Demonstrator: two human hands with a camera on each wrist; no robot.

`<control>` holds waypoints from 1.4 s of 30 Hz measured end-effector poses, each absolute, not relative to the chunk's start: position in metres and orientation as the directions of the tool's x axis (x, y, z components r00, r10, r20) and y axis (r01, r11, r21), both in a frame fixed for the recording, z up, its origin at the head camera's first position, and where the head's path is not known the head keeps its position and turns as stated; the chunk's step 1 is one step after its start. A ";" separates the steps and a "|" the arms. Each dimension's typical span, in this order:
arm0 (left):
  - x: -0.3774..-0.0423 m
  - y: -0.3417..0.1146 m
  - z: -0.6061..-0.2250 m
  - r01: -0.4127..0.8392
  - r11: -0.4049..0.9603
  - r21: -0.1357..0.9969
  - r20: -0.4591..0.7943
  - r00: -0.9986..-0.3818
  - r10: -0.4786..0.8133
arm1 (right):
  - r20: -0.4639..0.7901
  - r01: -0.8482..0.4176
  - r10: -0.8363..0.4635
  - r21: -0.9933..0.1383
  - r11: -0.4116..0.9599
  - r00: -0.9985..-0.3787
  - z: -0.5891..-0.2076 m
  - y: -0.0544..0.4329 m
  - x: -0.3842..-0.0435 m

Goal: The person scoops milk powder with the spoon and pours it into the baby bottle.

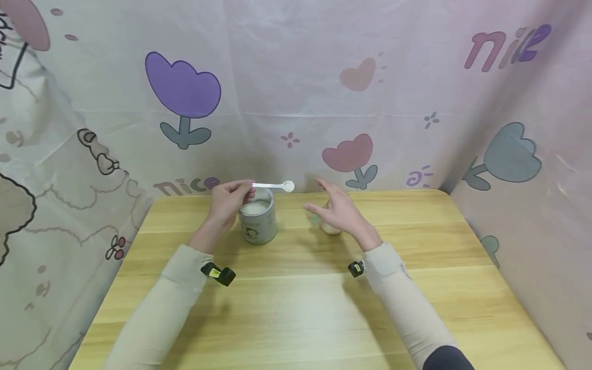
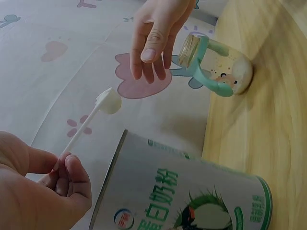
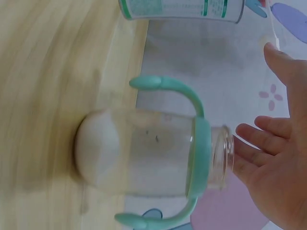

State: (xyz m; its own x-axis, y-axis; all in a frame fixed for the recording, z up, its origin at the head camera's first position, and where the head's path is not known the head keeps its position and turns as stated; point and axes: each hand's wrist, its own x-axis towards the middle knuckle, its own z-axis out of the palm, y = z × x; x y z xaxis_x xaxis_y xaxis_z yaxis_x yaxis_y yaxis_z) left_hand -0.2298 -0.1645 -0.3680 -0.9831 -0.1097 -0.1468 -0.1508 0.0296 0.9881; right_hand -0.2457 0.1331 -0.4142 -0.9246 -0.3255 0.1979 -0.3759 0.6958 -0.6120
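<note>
My left hand [image 1: 227, 203] pinches the handle of a white measuring scoop [image 2: 109, 101] between thumb and fingers. White powder is heaped in the scoop's bowl, which is held out over the right side of an opened milk powder can [image 1: 259, 229]. The can stands upright with pale powder inside. To its right, a clear baby bottle [image 3: 160, 153] with mint-green handles [image 3: 168, 85] stands uncapped, with white powder at its bottom. My right hand [image 1: 341, 209] holds nothing; its fingers are spread, with the fingertips close by the bottle's mouth in the right wrist view.
A light wooden table [image 1: 296, 303] carries the can and the bottle near its back edge. Directly behind hangs a pale curtain [image 1: 277, 67] printed with flowers and letters, and more of it closes off both sides.
</note>
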 end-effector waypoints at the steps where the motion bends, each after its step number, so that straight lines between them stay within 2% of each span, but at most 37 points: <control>1: -0.231 -0.163 -0.368 -0.157 0.033 0.987 -0.153 -0.983 -0.104 | 0.199 -0.374 -0.322 -0.611 0.697 -0.926 -0.415 0.136 -0.245; 25: -0.244 -0.124 -0.373 -0.170 0.040 0.985 -0.170 -0.986 -0.001 | 0.206 -0.329 -0.256 -0.600 0.729 -0.944 -0.433 0.176 -0.242; 42: -0.249 -0.103 -0.376 -0.108 0.048 0.993 -0.111 -0.991 0.070 | 0.163 -0.287 -0.237 -0.605 0.743 -0.958 -0.448 0.184 -0.242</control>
